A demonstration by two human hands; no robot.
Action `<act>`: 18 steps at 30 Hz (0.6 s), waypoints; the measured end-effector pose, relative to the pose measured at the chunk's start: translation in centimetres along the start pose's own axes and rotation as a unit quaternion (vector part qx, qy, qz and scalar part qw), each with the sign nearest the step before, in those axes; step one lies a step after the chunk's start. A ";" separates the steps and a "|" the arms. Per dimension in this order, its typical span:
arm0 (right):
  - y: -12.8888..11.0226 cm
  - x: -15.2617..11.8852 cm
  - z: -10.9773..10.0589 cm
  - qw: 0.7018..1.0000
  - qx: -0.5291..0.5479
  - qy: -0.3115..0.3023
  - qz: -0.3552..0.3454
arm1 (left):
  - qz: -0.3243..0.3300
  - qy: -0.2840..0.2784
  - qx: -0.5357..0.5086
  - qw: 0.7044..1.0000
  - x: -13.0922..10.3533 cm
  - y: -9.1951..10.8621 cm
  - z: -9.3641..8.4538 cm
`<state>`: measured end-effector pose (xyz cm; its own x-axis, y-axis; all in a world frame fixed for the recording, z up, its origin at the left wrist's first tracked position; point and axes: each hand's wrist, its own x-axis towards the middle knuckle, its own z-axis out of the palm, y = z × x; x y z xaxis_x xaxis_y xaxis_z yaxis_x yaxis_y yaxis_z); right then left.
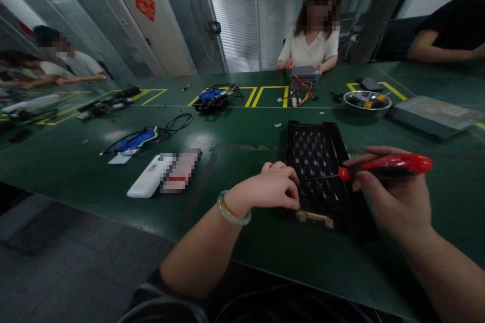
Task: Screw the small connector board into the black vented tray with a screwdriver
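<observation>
A black rectangular device casing (318, 149) with a ridged, patterned inside lies on the green table in front of me. My left hand (275, 185) is at its left edge, fingers curled over the rim; whether they pinch anything small is hidden. In my right hand (401, 197) is a screwdriver (394, 165) with a red and black handle, held nearly level. Its thin shaft points left over the inside of the casing, the tip close to my left fingers. Along the casing's near edge runs a gold-brown strip (314, 219).
A white power bank (149, 177), a blue bundle with black cable (138, 140), and another blue-black part (212, 99) lie to the left. A metal bowl (367, 104) and a grey metal box (435, 115) are back right. A person (311, 50) sits opposite.
</observation>
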<state>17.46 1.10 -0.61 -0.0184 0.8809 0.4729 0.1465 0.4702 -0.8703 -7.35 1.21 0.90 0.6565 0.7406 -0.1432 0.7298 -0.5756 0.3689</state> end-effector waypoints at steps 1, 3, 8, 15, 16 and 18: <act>-0.2 0.0 -0.1 0.999 0.048 0.014 -0.004 | -0.001 0.000 -0.003 1.000 0.0 0.0 0.0; -0.7 -0.1 -0.2 0.990 0.135 0.031 -0.014 | -0.001 0.000 -0.010 1.000 0.0 0.0 0.0; -1.3 -0.3 -0.1 0.982 0.187 -0.004 -0.011 | 0.010 0.001 -0.020 1.000 0.0 0.0 0.0; -1.4 -1.4 0.9 0.985 0.139 -0.098 -0.014 | 0.014 0.000 -0.022 1.000 0.0 -0.2 0.0; -1.4 -1.5 0.9 0.985 0.137 -0.100 -0.016 | 0.016 0.002 -0.019 1.000 0.0 -0.2 0.1; -1.4 -1.5 0.9 0.985 0.136 -0.105 -0.014 | 0.019 0.003 -0.015 1.000 0.0 -0.2 0.1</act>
<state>16.41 -0.83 -0.24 -0.2276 0.8456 0.4829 -0.1263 0.4661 -0.8757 -7.45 1.28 0.78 0.6828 0.7202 -0.1231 0.6980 -0.5931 0.4013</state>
